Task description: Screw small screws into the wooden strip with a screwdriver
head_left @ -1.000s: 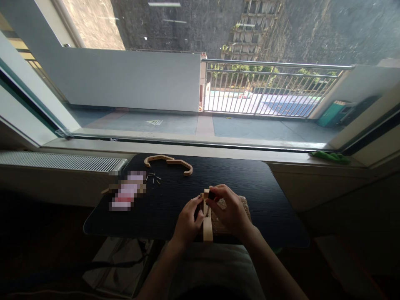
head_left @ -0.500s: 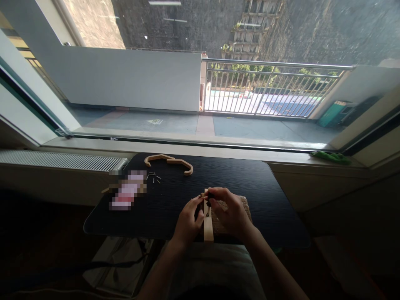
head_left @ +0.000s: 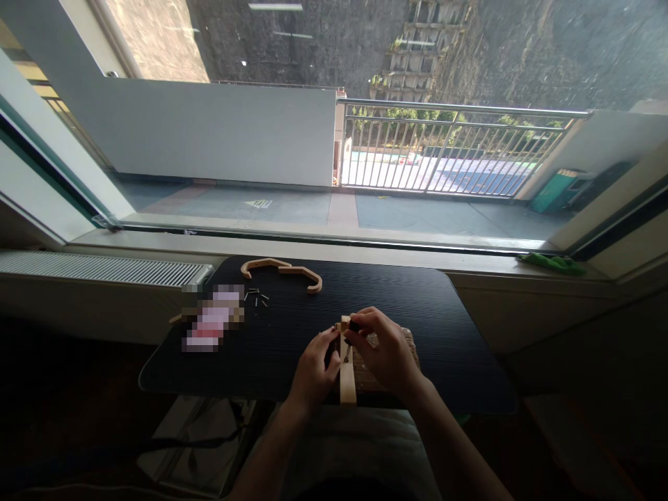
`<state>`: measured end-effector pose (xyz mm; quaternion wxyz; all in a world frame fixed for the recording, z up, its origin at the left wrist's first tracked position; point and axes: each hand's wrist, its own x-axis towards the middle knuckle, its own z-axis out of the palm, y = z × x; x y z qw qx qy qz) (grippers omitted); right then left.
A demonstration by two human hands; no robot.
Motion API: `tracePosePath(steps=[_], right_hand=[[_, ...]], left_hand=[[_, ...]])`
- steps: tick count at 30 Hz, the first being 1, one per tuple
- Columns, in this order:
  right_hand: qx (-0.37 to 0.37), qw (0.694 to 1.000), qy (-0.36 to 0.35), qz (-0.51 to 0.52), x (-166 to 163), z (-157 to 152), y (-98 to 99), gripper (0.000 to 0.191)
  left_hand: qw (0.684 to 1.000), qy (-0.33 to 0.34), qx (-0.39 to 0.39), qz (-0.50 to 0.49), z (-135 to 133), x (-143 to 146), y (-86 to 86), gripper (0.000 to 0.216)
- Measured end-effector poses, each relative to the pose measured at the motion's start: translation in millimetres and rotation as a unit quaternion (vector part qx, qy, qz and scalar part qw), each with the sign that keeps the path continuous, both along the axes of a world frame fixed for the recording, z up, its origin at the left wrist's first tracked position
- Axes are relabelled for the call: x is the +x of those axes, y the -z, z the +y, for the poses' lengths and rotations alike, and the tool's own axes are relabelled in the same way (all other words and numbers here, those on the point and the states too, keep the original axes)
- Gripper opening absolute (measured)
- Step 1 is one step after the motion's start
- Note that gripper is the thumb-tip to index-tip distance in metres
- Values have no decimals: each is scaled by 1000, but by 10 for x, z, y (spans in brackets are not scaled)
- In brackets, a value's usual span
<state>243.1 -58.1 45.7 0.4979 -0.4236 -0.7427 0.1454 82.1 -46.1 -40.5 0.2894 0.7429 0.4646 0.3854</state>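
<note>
A pale wooden bar (head_left: 347, 391) runs away from me near the table's front edge, beside a woven rope-like pad (head_left: 412, 341). My left hand (head_left: 314, 365) grips the bar's left side, fingers closed along it. In my right hand (head_left: 383, 348) is a small screwdriver (head_left: 348, 350), its dark handle pinched between thumb and fingers. The metal shaft points down at the bar; whether a screw sits under its tip is too small to tell. Part of the pad lies hidden beneath my right hand and wrist.
Two curved wooden pieces (head_left: 266, 263) lie at the back of the black table (head_left: 449, 320). Several screws (head_left: 257, 298) are scattered beside a blurred pink-and-white packet (head_left: 215, 320). A radiator (head_left: 104, 268) stands left, and a green cloth (head_left: 552, 263) lies on the windowsill.
My right hand has shifted slightly, and its fingers have turned around the screwdriver handle. The left hand and the wooden bar stay in place.
</note>
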Motion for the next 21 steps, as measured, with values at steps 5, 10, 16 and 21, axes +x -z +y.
tracePosePath(steps=[5, 10, 16, 21], right_hand=[[5, 1000, -9, 0, -9, 3, 12, 12], [10, 1000, -19, -6, -23, -31, 18, 22], [9, 1000, -19, -11, -10, -75, 11, 29], [2, 1000, -3, -3, 6, -74, -4, 25]], left_hand=[[1000, -1, 0, -2, -7, -5, 0, 43], [1000, 4, -1, -7, -8, -6, 1, 43], [1000, 6, -5, -3, -3, -4, 4, 44], [1000, 0, 2, -9, -3, -4, 12, 45]])
